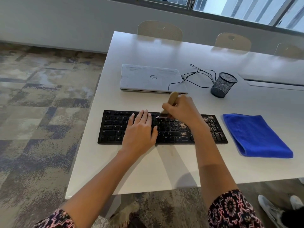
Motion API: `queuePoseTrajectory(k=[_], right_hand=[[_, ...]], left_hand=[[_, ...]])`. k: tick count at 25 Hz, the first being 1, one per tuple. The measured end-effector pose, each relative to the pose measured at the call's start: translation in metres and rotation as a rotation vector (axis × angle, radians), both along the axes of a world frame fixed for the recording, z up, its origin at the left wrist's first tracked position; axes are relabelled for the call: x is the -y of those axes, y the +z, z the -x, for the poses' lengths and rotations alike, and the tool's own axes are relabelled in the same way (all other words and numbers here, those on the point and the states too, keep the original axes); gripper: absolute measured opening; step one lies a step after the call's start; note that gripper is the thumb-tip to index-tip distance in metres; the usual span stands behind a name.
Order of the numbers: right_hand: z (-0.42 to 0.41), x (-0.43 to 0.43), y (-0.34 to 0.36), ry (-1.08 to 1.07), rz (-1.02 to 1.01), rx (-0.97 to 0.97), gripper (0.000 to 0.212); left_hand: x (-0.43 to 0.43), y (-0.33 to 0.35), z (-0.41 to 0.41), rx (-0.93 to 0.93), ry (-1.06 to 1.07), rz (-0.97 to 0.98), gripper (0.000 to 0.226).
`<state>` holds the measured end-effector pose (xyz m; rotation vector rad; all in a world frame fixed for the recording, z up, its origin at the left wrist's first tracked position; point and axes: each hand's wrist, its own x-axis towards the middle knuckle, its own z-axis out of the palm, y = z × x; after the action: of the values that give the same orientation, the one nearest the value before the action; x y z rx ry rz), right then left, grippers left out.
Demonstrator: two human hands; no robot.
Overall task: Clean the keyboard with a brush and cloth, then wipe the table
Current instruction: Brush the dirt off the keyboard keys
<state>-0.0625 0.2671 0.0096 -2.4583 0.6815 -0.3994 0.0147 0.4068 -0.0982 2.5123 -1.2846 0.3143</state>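
The right hand (pixel 182 109) grips the light, stiff-handled brush (pixel 172 98); the left hand (pixel 139 129) lies flat, steadying the keyboard (pixel 111 129) near the desk's (pixel 131 170) front edge.

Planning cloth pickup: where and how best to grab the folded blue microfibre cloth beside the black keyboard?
Pinch the folded blue microfibre cloth at its near edge, coming from above on the person's side. It lies flat on the white table, so only the thick, rounded fold likely gives fingers purchase. The right hand is nearest but grips the wooden brush.
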Motion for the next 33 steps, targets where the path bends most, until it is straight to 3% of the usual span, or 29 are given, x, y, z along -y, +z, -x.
queuePoseTrajectory(k=[2, 6, 10, 20, 28, 33], right_hand=[[0.002, 0.002, 0.002, -0.002, -0.086, -0.045, 0.03], [0.001, 0.001, 0.002, -0.017, 0.027, 0.015, 0.033], [0.003, 0.001, 0.003, -0.014, -0.03, -0.029, 0.033], [0.002, 0.001, 0.0, -0.031, 0.079, 0.003, 0.032], [-0.003, -0.003, -0.007, -0.016, -0.142, 0.042, 0.028], [0.006, 0.012, 0.004, -0.101, 0.143, -0.103, 0.029]], left_hand=[[0.0, 0.0, 0.0, 0.001, 0.005, 0.001, 0.062], [0.0, -0.001, 0.0, 0.002, -0.003, 0.002, 0.063], [0.0, -0.001, -0.001, -0.004, -0.002, 0.006, 0.062], [-0.001, -0.001, 0.0, -0.004, -0.009, 0.0, 0.063], [-0.001, 0.0, 0.0, -0.007, -0.007, 0.011, 0.063], [0.0, 0.001, 0.001, -0.009, -0.001, -0.002, 0.064]])
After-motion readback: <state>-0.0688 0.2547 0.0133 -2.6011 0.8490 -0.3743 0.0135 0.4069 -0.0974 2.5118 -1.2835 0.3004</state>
